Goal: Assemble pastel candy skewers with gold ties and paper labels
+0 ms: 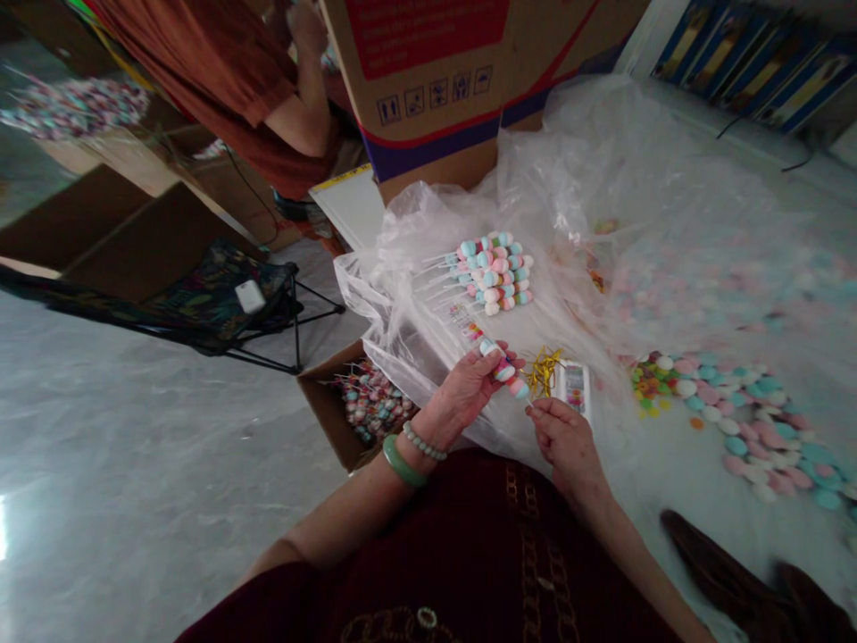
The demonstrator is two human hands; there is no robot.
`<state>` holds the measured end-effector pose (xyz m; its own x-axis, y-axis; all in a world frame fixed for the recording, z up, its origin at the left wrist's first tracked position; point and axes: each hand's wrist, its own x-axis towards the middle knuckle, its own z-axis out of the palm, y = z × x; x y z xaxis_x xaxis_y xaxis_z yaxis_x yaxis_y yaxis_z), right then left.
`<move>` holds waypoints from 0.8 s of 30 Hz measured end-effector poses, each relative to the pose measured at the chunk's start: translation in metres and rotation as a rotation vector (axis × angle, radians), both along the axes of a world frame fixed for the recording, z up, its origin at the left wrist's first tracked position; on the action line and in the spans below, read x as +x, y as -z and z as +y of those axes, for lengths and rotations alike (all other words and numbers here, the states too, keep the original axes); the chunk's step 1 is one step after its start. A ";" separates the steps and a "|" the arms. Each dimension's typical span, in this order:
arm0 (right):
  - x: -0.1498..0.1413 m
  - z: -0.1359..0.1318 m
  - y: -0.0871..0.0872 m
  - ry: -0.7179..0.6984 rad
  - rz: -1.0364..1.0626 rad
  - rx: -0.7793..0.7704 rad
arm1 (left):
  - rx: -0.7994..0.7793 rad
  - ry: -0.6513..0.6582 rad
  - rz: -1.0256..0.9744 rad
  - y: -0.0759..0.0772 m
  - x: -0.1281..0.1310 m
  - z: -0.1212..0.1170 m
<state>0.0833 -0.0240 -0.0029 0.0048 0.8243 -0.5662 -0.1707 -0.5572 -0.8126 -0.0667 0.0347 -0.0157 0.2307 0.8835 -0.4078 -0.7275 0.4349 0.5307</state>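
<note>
My left hand (467, 386) is shut on a marshmallow candy skewer (503, 368) in pink, white and blue, with its tip pointing down and to the right. My right hand (563, 438) sits just below a bunch of gold twist ties (543, 371), its fingers curled. I cannot tell whether it pinches a tie. A narrow printed card (574, 388) lies to the right of the ties. Beyond my hands, several finished skewers (492, 272) lie stacked on a clear plastic sheet (428, 299).
A cardboard box of wrapped skewers (370, 404) stands left of my hands. Loose pastel candies (743, 429) lie spread at right. A large carton (428, 80), a folding stool (220, 304) and a co-worker in a rust-coloured top (268, 107) are farther off.
</note>
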 end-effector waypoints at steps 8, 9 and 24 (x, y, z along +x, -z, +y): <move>-0.014 0.005 -0.004 0.037 0.301 -0.120 | 0.040 -0.010 -0.015 -0.001 0.015 -0.011; -0.014 0.006 -0.004 0.044 0.328 -0.114 | 0.035 -0.007 0.006 -0.001 0.018 -0.013; -0.010 0.005 0.001 0.028 0.229 -0.036 | 0.054 0.122 -0.229 -0.014 -0.027 0.030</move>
<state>0.0729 -0.0188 -0.0039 -0.1048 0.8048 -0.5843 -0.3644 -0.5777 -0.7304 -0.0941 0.0645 -0.0017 0.4177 0.8623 -0.2862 -0.7751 0.5026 0.3830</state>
